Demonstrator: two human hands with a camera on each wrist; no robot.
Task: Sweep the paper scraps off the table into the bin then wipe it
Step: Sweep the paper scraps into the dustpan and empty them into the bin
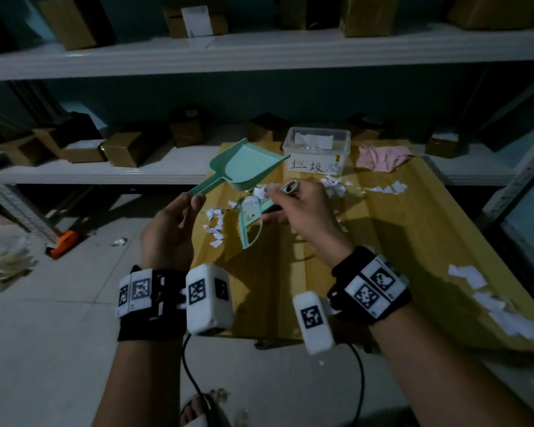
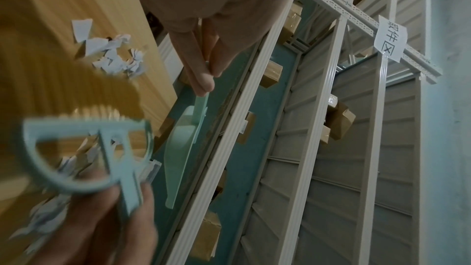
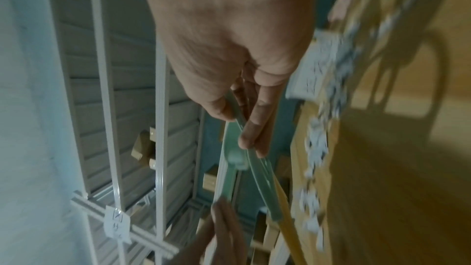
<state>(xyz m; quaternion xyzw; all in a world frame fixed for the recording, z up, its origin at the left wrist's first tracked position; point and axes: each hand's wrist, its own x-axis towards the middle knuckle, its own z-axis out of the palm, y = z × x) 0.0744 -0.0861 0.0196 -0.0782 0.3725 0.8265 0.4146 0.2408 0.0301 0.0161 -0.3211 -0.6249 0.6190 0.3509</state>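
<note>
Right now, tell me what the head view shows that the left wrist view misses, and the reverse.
Only the head view shows the labelled plastic bin and the pink cloth at the table's far end. Only the left wrist view shows the paper sign on the shelving. Both show the left hand pinching the dustpan handle, the brush and the paper scraps.

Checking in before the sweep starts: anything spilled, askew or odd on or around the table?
Torn paper scraps litter the wooden table, with a separate cluster at the near right edge, far from the labelled bin. A few bits lie on the floor. The pink cloth sits crumpled beside the bin.
</note>
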